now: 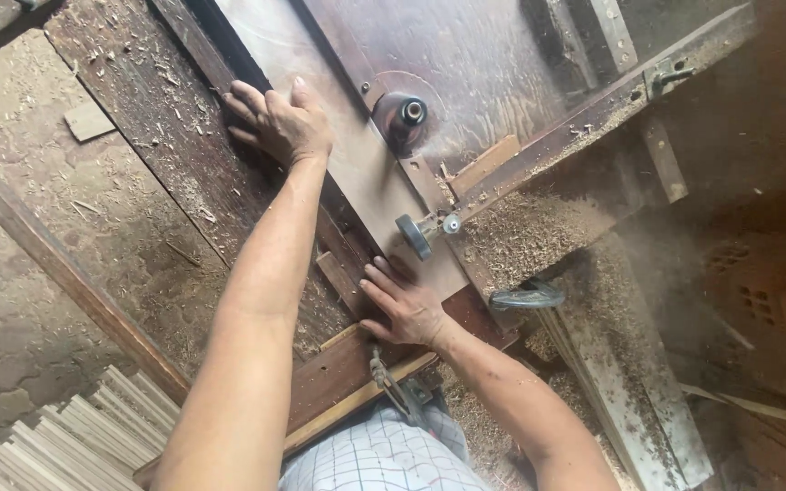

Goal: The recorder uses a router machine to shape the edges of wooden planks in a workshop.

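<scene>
The left hand (pixel 282 123) lies flat, fingers spread, on the far part of a pale board (pixel 357 173) that runs lengthwise over the dark, worn tabletop (pixel 152 118); its fingertips reach over the board's left edge onto the darker wood beside it. The right hand (pixel 407 305) presses palm down on the near end of the same board, fingers stretched forward and together, so neither grip is closed round anything: both are open and bearing on the board's face. The board lies between the two hands, its right edge close beside a round dark cutter head (pixel 402 116) with a shiny centre, set in a curved opening in the tabletop. Just ahead of the right hand stands a small black knob (pixel 416 235) on a metal fitting. A wooden fence (pixel 593 114) slants away to the right, with a heap of sawdust (pixel 529 232) piled below it and dust hanging in the air on that side. A clamp (pixel 393 382) grips the near edge of the tabletop, just under the right wrist. A stack of pale wooden strips (pixel 75 436) lies on the floor at lower left.
</scene>
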